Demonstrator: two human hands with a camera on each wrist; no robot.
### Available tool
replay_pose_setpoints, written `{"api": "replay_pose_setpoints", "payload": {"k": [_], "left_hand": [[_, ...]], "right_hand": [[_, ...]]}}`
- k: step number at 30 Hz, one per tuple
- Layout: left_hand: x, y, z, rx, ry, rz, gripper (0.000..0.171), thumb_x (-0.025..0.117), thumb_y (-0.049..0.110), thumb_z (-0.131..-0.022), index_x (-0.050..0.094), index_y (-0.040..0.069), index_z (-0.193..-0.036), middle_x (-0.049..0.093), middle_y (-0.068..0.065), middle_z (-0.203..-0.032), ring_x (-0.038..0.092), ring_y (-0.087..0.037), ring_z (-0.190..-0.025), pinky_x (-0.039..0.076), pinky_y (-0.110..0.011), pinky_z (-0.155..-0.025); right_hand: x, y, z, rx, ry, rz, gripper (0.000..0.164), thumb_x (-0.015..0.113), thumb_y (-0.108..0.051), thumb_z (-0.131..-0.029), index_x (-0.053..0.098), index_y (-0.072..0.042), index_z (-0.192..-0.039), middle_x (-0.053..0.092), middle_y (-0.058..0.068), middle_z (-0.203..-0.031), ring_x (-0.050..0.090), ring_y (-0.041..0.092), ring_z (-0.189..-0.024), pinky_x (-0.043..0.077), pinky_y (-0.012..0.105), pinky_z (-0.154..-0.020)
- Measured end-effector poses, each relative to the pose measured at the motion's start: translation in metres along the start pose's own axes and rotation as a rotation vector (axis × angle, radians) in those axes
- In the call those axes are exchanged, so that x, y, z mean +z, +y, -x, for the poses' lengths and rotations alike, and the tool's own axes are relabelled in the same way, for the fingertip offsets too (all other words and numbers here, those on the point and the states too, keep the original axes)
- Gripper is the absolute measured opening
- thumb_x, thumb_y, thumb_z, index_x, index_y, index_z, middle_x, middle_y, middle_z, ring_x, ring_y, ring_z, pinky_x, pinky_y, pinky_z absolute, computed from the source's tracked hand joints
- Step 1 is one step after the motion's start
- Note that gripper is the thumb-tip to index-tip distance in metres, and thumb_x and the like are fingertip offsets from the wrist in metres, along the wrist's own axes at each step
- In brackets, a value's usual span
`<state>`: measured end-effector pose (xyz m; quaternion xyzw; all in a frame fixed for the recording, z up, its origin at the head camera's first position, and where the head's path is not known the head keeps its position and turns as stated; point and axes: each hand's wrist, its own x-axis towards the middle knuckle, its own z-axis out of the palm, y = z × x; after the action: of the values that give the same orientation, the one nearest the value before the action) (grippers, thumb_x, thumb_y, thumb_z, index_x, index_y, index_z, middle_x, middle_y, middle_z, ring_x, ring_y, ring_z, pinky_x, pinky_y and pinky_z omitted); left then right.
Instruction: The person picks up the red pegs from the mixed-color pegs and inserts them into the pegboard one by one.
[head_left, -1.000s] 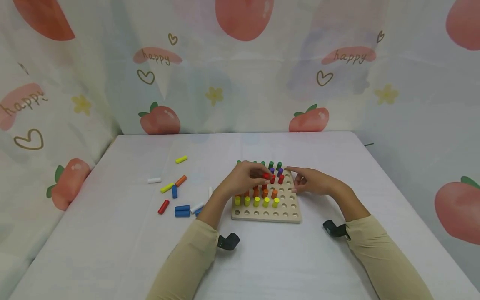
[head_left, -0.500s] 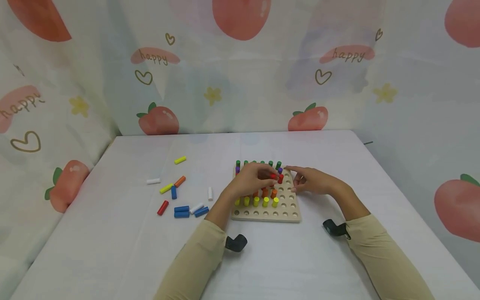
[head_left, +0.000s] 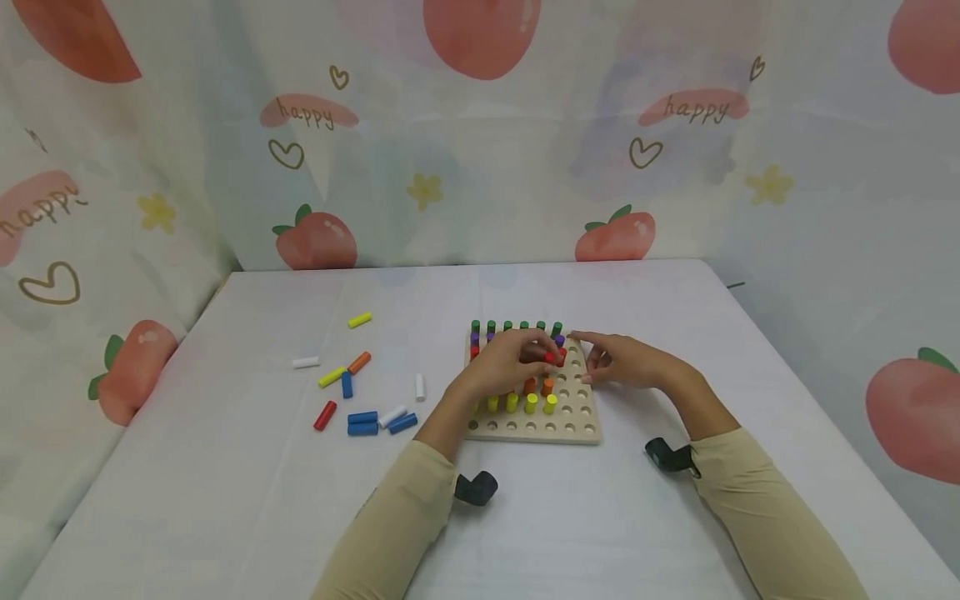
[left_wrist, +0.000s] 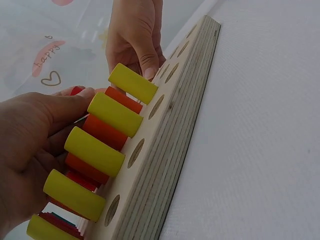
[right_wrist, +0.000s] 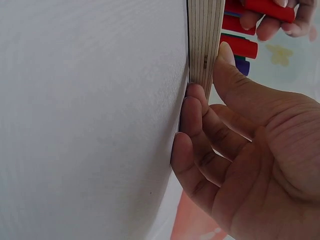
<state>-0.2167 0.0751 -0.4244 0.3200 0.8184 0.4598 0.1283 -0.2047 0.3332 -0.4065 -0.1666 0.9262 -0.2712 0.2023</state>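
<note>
A wooden pegboard (head_left: 501,431) lies on the white table, with upright pegs in colour rows: green at the back, then purple, red, orange, and yellow pegs (left_wrist: 95,152) at the front. My left hand (head_left: 506,360) reaches over the board and pinches a red peg (right_wrist: 270,9) between thumb and fingers, above the red row. Whether its lower end touches the board cannot be seen. My right hand (head_left: 630,362) grips the board's right edge, thumb at the top edge and fingers against the side, as the right wrist view shows. Part of the rows is hidden behind my left hand.
Loose pegs lie left of the board: blue pegs (head_left: 363,423), white pegs (head_left: 420,387), yellow pegs (head_left: 332,377), a red peg (head_left: 325,415) and an orange peg (head_left: 360,362). A printed cloth (head_left: 480,167) hangs behind the table.
My left hand has shifted right along the red row with the red peg and come down slightly. My right hand keeps its place at the board's edge.
</note>
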Motion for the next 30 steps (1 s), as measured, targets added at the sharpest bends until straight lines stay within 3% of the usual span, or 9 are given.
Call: {"api": "replay_pose_setpoints", "payload": {"k": [10,22,30], "left_hand": [[0.0027,-0.0036,-0.0019,0.031,-0.002,-0.021,0.013,0.073,0.012,-0.098,0.074,0.02,-0.109,0.071,0.013,-0.106,0.066,-0.005,-0.104,0.051,-0.025,-0.096],[0.0056,-0.0023,-0.0034,-0.063,0.028,-0.092,0.014,0.074,0.016,-0.098,0.066,0.022,-0.108,0.074,0.004,-0.114,0.067,-0.007,-0.104,0.053,-0.031,-0.096],[0.0058,-0.0004,-0.0019,-0.036,0.025,-0.099,0.015,0.077,0.013,-0.096,0.067,0.02,-0.105,0.072,0.008,-0.105,0.066,-0.004,-0.097,0.052,-0.027,-0.092]], "right_hand": [[0.0017,0.0008,0.0,0.018,0.009,-0.008,0.078,0.076,-0.022,-0.096,0.035,-0.003,-0.159,0.061,0.003,-0.097,0.056,0.023,-0.093,0.048,0.04,-0.083],[0.003,0.0007,-0.0017,0.028,0.013,-0.009,0.077,0.077,-0.022,-0.096,0.035,-0.004,-0.159,0.061,0.003,-0.097,0.056,0.023,-0.093,0.048,0.039,-0.082],[0.004,0.0014,-0.0011,0.021,0.022,-0.01,0.078,0.077,-0.023,-0.096,0.036,-0.004,-0.159,0.061,0.003,-0.098,0.056,0.023,-0.093,0.048,0.04,-0.083]]}}
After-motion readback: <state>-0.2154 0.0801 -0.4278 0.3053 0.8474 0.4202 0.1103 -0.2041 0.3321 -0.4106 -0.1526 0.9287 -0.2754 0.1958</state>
